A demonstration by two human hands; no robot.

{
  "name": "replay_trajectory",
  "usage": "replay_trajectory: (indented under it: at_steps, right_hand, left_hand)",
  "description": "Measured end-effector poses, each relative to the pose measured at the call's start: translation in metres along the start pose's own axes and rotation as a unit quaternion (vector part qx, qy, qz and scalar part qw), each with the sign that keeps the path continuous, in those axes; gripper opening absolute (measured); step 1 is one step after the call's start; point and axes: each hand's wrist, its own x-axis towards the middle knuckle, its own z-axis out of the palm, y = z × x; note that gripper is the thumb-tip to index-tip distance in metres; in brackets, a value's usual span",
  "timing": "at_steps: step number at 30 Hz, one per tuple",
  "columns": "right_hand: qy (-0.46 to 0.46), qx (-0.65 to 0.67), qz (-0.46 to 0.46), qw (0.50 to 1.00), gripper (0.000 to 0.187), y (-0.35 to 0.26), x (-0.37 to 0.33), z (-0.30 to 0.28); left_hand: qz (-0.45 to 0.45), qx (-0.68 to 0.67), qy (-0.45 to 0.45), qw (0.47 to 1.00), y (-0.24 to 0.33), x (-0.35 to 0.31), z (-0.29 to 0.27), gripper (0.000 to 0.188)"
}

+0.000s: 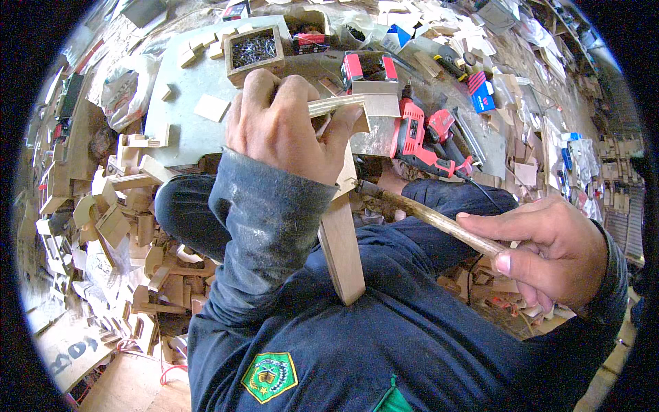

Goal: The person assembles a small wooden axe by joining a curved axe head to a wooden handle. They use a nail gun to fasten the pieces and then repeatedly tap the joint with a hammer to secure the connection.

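My left hand [285, 120], its fingers curled over the top, grips a plywood bracket [343, 254] made of joined pieces. Its long strip slants down to my lap, and a short layered piece juts out beside the thumb. In my right hand [549, 250] is a hammer [439, 220] with a thin wooden handle, pinched near the handle's end between thumb and fingers. The hammer's dark metal end is at the middle of the bracket; its head is small in view and I cannot tell whether it touches the wood.
Ahead lies a grey board [185, 130] with a wooden box of nails [254, 53], small wood blocks and an opened red carton [371, 72]. A red power drill [415, 137] lies to the right, its cable trailing. Plywood pieces [130, 220] pile up at the left.
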Motion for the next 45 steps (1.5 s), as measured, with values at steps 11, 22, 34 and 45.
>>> replay_trajectory:
  at_steps: [11,22,34,45]
  right_hand:
    - [0.084,-0.099,-0.072,0.989,0.055,-0.001,0.016,-0.004]
    - [0.396,0.230,-0.142,0.878,0.059,0.113,0.064,0.049]
    - [0.285,0.448,-0.253,0.808,0.047,0.160,0.191,0.121]
    - [0.240,0.299,-0.261,0.886,0.029,0.158,0.164,0.131]
  left_hand:
    - [-0.013,-0.048,-0.015,0.999,-0.011,0.003,0.009,0.035]
    - [-0.340,-0.477,-0.128,0.800,-0.110,-0.026,0.072,0.032]
    - [-0.321,-0.578,-0.042,0.749,-0.202,-0.058,0.099,0.067]
    - [-0.440,-0.717,0.010,0.540,-0.225,-0.156,0.086,0.102]
